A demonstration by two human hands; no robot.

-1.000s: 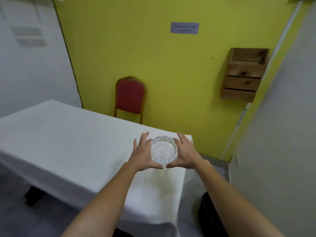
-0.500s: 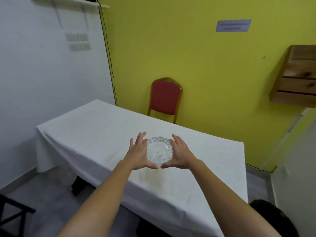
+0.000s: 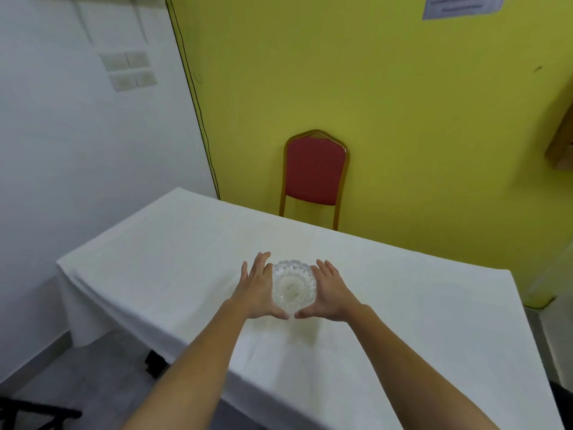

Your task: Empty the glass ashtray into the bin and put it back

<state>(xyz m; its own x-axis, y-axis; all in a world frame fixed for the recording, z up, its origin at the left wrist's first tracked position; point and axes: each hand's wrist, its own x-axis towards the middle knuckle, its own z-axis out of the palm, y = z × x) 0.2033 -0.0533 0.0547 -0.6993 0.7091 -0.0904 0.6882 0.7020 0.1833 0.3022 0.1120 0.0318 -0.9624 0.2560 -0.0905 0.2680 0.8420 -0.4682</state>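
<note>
A round cut-glass ashtray [image 3: 293,285] with a few dark specks inside is held between both my hands above the white tablecloth [image 3: 173,262]. My left hand [image 3: 259,287] cups its left side with fingers spread. On the other side, my right hand [image 3: 328,291] presses against the ashtray's right edge. Both thumbs nearly meet under its near rim. A faint shadow lies on the cloth just below it. Only a dark sliver at the bottom right edge [image 3: 562,391] could be the bin; I cannot tell.
A red chair with a gold frame [image 3: 314,170] stands against the yellow wall behind the table. A wooden wall rack [image 3: 562,135] shows at the right edge. Dark furniture legs [image 3: 31,414] sit on the grey floor at bottom left.
The view has swung left along the table; the ashtray, carried between both hands, now hangs over the table's middle instead of its right end. The black bin has slid almost out of view.
</note>
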